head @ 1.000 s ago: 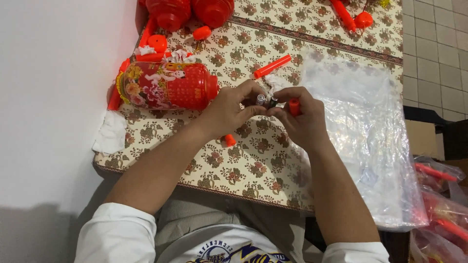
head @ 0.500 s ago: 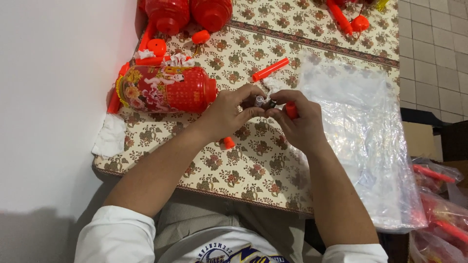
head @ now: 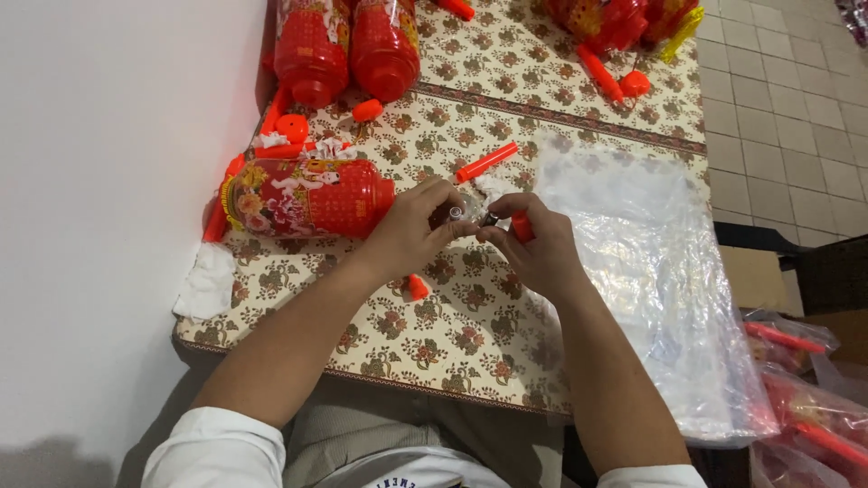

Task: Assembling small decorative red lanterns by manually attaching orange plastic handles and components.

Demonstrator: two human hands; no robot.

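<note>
red lantern on side | clear plastic bags (crinkled) | white tissue

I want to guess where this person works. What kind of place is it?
Probably a home craft or assembly spot. Red cylindrical paper lanterns lie on a floral-patterned tablecloth, loose orange plastic sticks are scattered about, and a clear plastic sheet covers one side, above a tiled floor.

From my head view, a sheet of clear plastic wrapping sprawls from three to five o'clock, draped over the table's right edge. At four o'clock, off the table, sits a brown cardboard box, and just below it, at the five o'clock corner, lie clear plastic bags with red and orange pieces inside. I see no signs or screens.
</note>
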